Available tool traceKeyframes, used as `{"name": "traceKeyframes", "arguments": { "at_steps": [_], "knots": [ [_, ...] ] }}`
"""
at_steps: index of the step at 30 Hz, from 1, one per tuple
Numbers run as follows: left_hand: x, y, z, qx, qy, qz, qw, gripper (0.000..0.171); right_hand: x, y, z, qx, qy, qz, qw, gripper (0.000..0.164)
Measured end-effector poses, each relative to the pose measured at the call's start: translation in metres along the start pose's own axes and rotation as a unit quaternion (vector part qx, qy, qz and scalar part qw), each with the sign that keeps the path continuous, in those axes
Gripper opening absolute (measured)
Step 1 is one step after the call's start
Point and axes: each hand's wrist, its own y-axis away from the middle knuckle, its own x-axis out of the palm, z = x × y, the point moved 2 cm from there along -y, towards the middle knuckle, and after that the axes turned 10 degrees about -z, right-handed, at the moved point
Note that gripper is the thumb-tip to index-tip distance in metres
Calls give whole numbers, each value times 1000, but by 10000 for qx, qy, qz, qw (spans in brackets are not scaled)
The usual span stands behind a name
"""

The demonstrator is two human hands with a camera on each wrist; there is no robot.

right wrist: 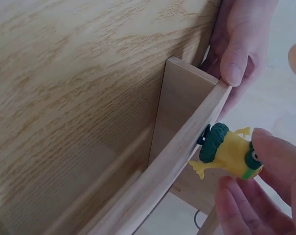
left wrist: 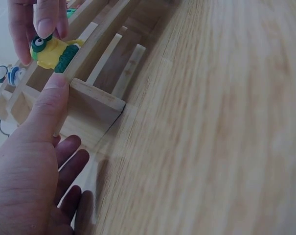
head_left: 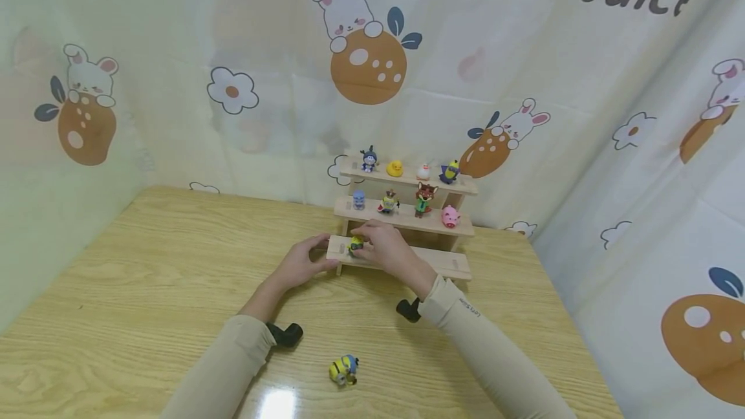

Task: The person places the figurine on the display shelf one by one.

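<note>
My right hand (head_left: 391, 249) pinches a small yellow minion figurine (right wrist: 227, 149) by its head, between thumb and fingers. The figurine has goggles and a dark green ruffled skirt. Its feet are right at the lowest step of a wooden three-tier display shelf (head_left: 433, 260), near that step's left end. My left hand (head_left: 298, 265) holds this same end. In the left wrist view, the left thumb (left wrist: 52, 95) presses on the step's front corner, with the fingers curled behind the side panel.
Figurines line the upper steps, among them a yellow duck (head_left: 394, 168), a fox (head_left: 425, 200) and a pink pig (head_left: 450, 216). Another minion figurine (head_left: 343, 370) lies on its side on the wooden table (head_left: 145, 290), nearer to me. A printed curtain (head_left: 279, 31) hangs behind the shelf.
</note>
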Motion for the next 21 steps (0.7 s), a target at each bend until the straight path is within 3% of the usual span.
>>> {"name": "traceKeyframes", "arguments": {
  "at_steps": [4, 7, 12, 14, 17, 21],
  "knots": [
    [0, 0, 0, 15, 5, 7, 10000, 74, -3, 1, 1, -61, 106, -28, 9999, 45],
    [1, 0, 1, 26, -4, -26, 10000, 75, -12, 7, 4, -120, 102, -289, 9995, 49],
    [5, 0, 2, 25, -18, 24, 10000, 78, -29, 34, 15, -268, 53, -901, 9956, 43],
    [5, 0, 2, 43, -19, 49, 10000, 79, -31, 50, 24, -338, -41, -926, 9951, 38],
    [4, 0, 2, 51, -25, 15, 10000, 80, -28, 77, 40, -436, -136, -499, 9977, 36],
    [2, 0, 2, 43, -86, -26, 9999, 82, -9, 110, 61, -318, 135, 458, 9984, 48]
  ]
}}
